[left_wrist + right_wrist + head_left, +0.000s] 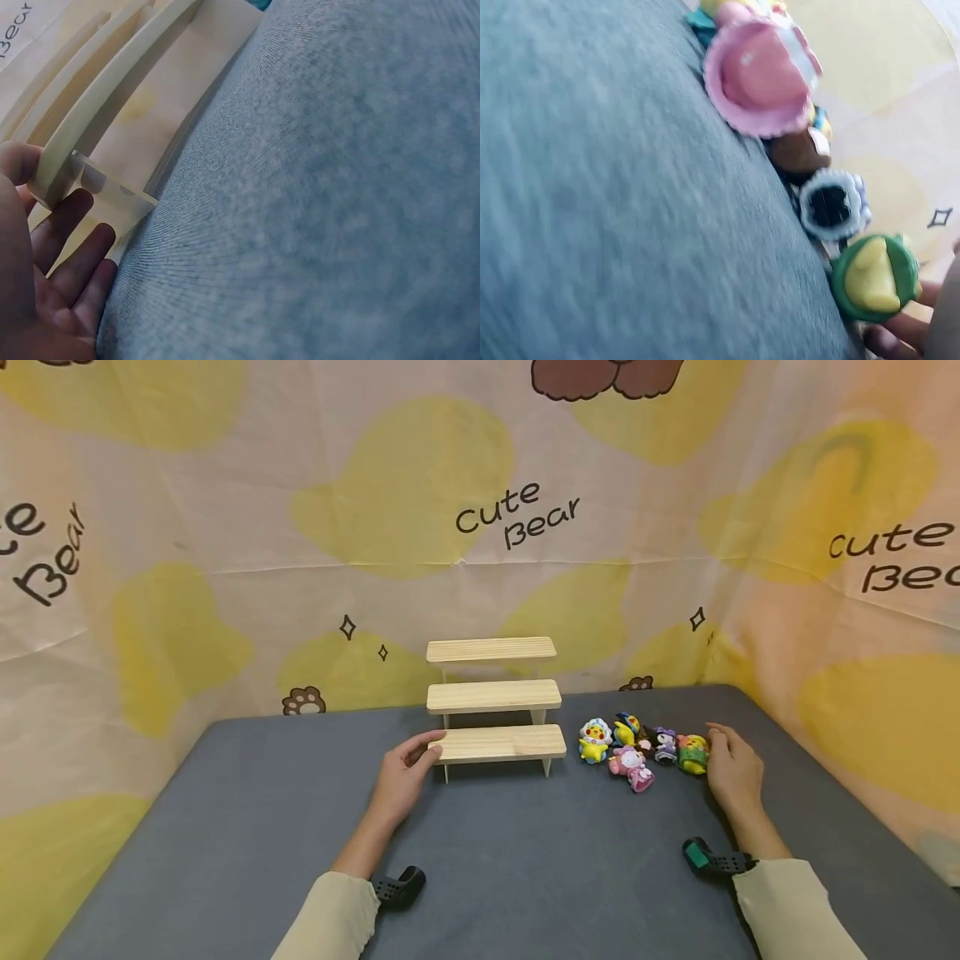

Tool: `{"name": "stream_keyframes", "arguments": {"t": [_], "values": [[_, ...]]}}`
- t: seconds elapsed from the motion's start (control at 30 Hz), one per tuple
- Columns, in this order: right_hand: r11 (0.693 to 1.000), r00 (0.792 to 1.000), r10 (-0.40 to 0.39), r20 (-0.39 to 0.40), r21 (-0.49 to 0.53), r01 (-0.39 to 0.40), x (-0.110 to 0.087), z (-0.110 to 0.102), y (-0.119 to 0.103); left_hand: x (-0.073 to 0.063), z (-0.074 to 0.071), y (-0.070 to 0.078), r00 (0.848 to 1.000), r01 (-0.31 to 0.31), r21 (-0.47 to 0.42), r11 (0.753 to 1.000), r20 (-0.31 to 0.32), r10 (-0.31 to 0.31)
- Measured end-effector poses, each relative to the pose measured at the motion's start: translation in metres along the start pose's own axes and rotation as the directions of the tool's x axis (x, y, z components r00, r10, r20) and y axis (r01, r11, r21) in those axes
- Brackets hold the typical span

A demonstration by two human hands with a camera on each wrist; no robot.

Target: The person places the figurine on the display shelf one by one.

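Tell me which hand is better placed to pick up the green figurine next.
Likely the right hand: it is close beside the green figurine, while the left hand holds the lowest wooden shelf.

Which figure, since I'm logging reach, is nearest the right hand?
The green-and-yellow figure, at the group's right end: the right hand is beside it; the purple figure, next closest, is farther left.

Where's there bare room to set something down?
The table is bare left of the left hand and in front of the shelf, between the sleeves. Crowded: right of the shelf, toys bunch beside the right hand.
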State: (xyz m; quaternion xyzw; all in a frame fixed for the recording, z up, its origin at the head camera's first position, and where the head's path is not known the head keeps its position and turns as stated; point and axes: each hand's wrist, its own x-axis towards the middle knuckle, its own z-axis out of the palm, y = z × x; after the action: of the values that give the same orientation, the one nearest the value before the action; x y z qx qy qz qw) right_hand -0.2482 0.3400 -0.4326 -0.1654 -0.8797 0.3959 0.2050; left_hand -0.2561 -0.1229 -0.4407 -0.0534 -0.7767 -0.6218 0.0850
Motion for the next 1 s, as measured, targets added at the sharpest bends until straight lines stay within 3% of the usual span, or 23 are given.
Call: {"name": "stream_keyframes", "arguments": {"t": [0.2,0.47,0.7,1.0], "values": [[0.993,0.988,-0.068,0.135,-0.083,0.080,0.0027,-0.0052,0.0006,0.0004,-0.0026,-0.0009,1.000,-0.002,0.005,1.000,-0.020,0.003],[0.980,0.972,-0.134,0.194,-0.117,0.158,0.0000,-0.0082,0.0012,0.0000,-0.0021,0.0008,1.000,-0.005,0.033,0.999,-0.015,0.006],[0.982,0.979,-0.110,0.173,-0.132,0.134,0.0004,-0.0076,0.0018,0.0001,-0.0012,0.0012,1.000,-0.001,0.033,0.999,-0.014,0.001],[0.994,0.996,-0.051,0.077,-0.096,0.059,0.0012,-0.0048,0.0034,0.0004,-0.0005,0.0003,1.000,0.002,0.011,1.000,-0.022,-0.002]]}}
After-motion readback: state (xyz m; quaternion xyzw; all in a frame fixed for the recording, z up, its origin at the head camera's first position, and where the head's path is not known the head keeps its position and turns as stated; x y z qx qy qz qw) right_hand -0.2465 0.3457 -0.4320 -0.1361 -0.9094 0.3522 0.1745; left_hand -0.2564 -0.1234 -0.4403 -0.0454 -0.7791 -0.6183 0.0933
